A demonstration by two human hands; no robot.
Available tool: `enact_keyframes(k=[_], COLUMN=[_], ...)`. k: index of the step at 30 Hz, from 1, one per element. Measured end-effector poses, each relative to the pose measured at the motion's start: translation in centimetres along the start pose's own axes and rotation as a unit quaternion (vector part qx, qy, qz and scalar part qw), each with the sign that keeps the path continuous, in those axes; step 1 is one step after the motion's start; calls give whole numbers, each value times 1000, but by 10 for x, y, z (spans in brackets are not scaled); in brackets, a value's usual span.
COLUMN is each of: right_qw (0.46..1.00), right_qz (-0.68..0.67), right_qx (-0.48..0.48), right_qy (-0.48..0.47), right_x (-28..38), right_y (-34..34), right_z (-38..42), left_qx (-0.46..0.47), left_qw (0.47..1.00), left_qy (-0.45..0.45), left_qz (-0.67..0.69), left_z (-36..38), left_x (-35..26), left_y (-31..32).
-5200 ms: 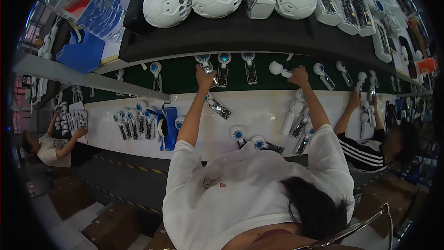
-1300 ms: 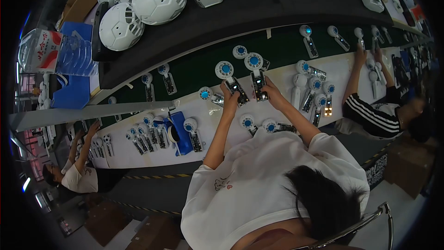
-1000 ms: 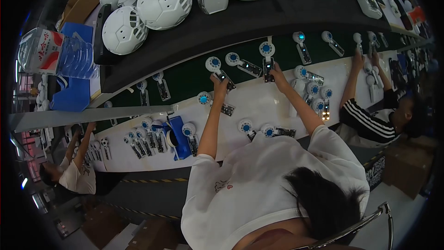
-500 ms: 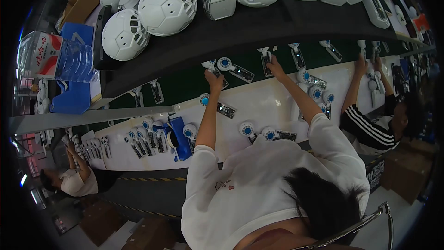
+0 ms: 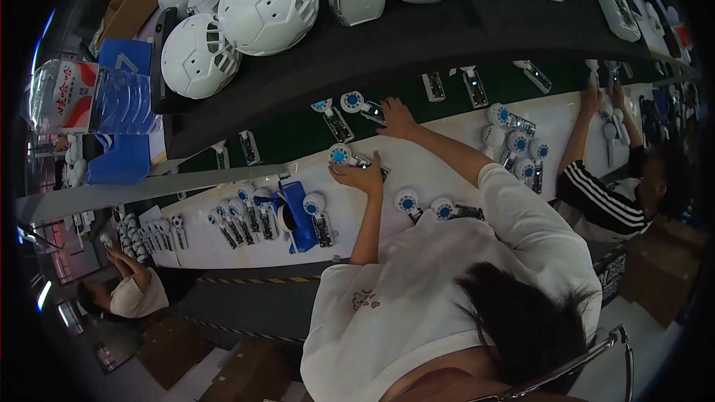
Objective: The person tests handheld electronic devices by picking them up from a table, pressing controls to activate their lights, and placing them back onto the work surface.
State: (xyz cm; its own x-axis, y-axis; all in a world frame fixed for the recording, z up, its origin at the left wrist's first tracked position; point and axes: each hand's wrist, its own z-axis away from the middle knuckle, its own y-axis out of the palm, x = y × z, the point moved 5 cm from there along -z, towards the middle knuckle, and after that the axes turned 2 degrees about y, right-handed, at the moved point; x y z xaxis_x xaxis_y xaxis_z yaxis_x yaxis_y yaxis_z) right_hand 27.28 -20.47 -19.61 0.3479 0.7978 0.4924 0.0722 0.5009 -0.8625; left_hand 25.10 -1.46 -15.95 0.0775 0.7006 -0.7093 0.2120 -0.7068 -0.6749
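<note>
White handheld fans with blue hubs and bare circuit boards in their handles lie around both hands. My left hand [image 5: 365,176] is closed around one fan [image 5: 339,154] over the white table, its thumb up by the handle and its fingers underneath. My right hand [image 5: 398,119] grips the handle end of another fan [image 5: 352,101] on the green belt; its palm and fingers hide that end. Left of that fan lies a further fan [image 5: 339,128] on the belt. Two fans [image 5: 442,209] rest near my chest.
A dark shelf [image 5: 417,37] with white ball-shaped shells [image 5: 268,9] overhangs the green belt [image 5: 302,134]. At left stand a blue holder [image 5: 296,212] and a row of fans [image 5: 237,223]. More fans [image 5: 518,141] lie right. Co-workers sit at both sides; a bottle [image 5: 89,97] is far left.
My left hand has left the fan on the belt and come down to the table fan. My right hand has let go of its belt fan and moved left to another one.
</note>
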Motion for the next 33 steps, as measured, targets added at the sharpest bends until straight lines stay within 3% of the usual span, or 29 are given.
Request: enact_keyframes(k=[4, 6, 7, 9, 12, 13, 14, 15, 18, 21, 22, 24, 28, 30, 33], right_qw=[1000, 982, 982, 874, 829, 829, 776, 716, 718, 696, 696, 763, 735, 697, 714], right_qz=[9, -128, -126, -424, -529, -530, -601, -667, -680, -706, -707, -638, -669, -713, -696], right_qx=[6, 84, 82, 167, 129, 125, 116, 107, 65, 34, 31, -36, -26, -9, -21], right_qy=[17, 113, 113, 166, 128, 128, 155, 179, 133, 122, 123, 95, 104, 79, 75], right_x=[-2, -6, -4, 3, 32, 36, 39, 42, 57, 67, 66, 60, 63, 64, 64], right_y=[17, 19, 13, 10, -38, -52, -63, -72, -102, -120, -119, -123, -134, -135, -136], right_z=[-10, -9, -4, 21, 68, 82, 96, 109, 141, 166, 171, 179, 195, 200, 204], left_qx=[6, 7, 12, 19, 36, 90, 140, 142, 203, 299, 302, 357, 382, 392, 393], left_qw=[999, 999, 999, 999, 997, 967, 899, 899, 869, 768, 767, 752, 741, 743, 746], left_qy=[-39, -38, -37, -33, 27, -48, -123, -121, -150, -152, -152, -119, -93, -107, -47], left_qz=[-26, -34, -20, -4, 60, 234, 396, 396, 425, 546, 545, 542, 544, 532, 535], left_z=[12, 13, 11, 12, 15, 16, 18, 17, 19, 25, 27, 32, 40, 43, 45], left_x=[41, 50, 55, 61, 46, 30, 13, -8, -47, -59, -60, -75, -110, -119, -113], left_y=[21, 26, 29, 28, 8, 0, -8, -23, -46, -44, -45, -52, -79, -85, -81])
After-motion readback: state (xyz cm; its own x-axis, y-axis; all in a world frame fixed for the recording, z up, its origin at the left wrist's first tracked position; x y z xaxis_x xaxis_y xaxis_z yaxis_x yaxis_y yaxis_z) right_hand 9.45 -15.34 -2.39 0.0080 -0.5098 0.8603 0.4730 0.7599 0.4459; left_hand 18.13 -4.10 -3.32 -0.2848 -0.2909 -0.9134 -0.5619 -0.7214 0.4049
